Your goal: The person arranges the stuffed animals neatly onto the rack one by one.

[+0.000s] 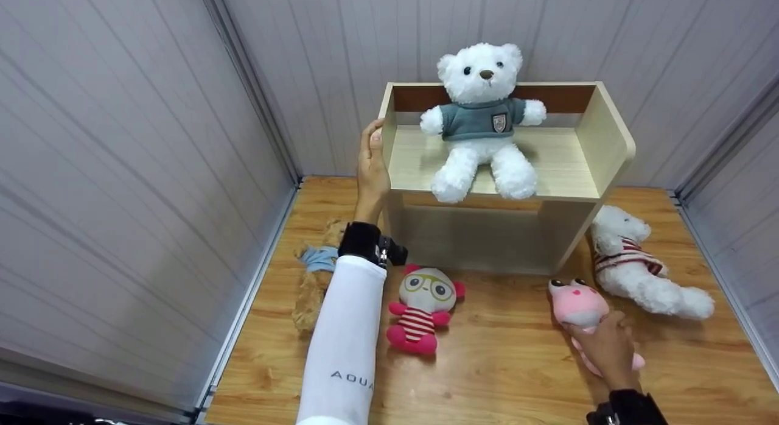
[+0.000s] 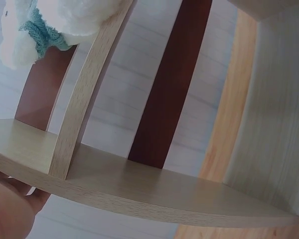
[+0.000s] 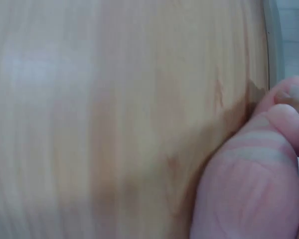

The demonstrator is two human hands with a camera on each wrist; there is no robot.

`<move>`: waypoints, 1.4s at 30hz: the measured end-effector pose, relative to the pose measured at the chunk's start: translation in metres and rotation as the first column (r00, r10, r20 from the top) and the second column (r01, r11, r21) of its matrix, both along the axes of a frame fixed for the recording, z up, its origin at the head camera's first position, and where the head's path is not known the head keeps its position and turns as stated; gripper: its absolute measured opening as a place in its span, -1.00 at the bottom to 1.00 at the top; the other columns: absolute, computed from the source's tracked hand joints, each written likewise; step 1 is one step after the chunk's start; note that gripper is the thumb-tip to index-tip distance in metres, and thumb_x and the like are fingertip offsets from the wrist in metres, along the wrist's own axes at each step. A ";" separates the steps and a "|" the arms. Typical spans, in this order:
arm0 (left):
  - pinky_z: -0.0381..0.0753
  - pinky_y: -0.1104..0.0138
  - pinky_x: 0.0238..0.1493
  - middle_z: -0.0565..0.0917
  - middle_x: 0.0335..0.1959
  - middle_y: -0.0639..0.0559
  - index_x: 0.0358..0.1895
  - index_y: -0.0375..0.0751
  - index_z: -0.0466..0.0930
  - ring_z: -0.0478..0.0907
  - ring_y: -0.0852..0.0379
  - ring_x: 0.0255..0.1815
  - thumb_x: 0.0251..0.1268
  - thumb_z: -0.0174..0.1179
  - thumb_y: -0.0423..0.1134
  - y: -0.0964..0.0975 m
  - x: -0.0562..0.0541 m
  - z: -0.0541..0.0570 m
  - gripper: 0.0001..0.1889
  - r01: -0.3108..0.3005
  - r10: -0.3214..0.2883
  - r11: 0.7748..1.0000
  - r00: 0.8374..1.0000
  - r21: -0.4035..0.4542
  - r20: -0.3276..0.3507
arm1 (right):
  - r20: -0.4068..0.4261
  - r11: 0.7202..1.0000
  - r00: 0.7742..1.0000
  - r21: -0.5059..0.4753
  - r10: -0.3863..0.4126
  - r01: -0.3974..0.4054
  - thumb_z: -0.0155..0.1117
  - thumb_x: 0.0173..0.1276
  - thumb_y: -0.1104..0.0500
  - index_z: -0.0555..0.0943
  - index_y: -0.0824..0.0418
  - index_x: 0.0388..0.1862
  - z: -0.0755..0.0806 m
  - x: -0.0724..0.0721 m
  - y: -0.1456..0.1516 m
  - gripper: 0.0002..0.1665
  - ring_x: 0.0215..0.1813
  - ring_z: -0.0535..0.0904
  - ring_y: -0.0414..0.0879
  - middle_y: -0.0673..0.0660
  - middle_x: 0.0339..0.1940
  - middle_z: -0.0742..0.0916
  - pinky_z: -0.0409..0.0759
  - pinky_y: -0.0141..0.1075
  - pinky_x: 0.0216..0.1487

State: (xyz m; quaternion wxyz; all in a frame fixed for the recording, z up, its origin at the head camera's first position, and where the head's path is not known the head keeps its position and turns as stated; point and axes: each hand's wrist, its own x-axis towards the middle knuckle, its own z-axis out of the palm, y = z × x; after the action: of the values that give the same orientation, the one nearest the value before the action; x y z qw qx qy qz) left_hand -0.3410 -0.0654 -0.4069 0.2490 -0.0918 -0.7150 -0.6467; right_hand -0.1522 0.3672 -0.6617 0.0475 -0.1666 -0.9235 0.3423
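Note:
With its fingers along the outer face of the left side panel, my left hand [image 1: 372, 172] touches the pale wooden shelf [image 1: 614, 129]; the left wrist view shows the fingers [image 2: 37, 199] outside that panel. A white teddy bear [image 1: 481, 142] in a teal sweater sits on the top board, legs over its front edge. Low on the right, my right hand [image 1: 605, 349] grips a pink frog plush [image 1: 581, 303] around its body, close over the floor. The right wrist view shows the plush's striped pink body [image 3: 254, 184], with part of the hand at the right edge.
A pink panda-like plush [image 1: 420, 309] lies before the shelf. A brown teddy bear [image 1: 313, 285] in blue lies at left, partly hidden by my left arm. A white bear [image 1: 633, 260] in a striped shirt lies right of the shelf. Grey panel walls [image 1: 152, 169] enclose the floor.

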 end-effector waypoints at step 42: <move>0.31 0.13 0.61 0.41 0.65 -0.15 0.54 -0.16 0.40 0.33 -0.05 0.67 0.86 -0.25 -0.17 -0.001 -0.002 -0.002 -0.57 0.009 -0.010 1.000 1.000 -0.011 -0.028 | -0.179 0.911 0.904 -0.225 -0.388 0.347 0.73 0.10 0.19 0.32 0.16 -0.66 -0.004 0.026 -0.011 -0.36 -0.35 0.44 -0.11 -0.06 -0.71 0.45 0.28 -0.30 -0.17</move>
State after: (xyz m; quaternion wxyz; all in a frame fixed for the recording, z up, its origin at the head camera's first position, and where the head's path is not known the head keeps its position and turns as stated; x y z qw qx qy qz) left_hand -0.3427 -0.0665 -0.4086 0.2554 -0.1056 -0.7146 -0.6426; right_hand -0.1259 0.3566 -0.6654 0.1971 -0.3033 -0.8277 0.4290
